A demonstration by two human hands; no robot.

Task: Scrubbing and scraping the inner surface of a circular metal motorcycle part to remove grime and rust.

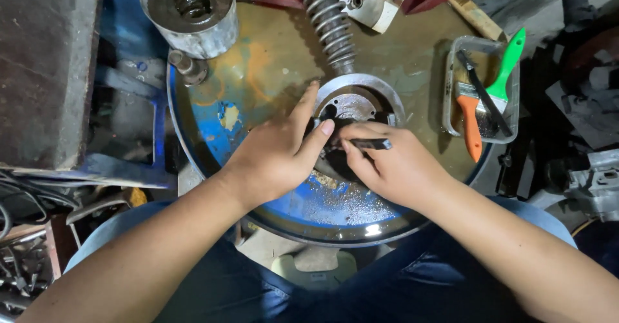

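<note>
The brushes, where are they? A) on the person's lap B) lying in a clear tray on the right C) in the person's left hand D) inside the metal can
B: the brushes, one with an orange handle and one with a green handle, lie in a clear tray at the right edge of the round drum top, away from both hands.
</note>
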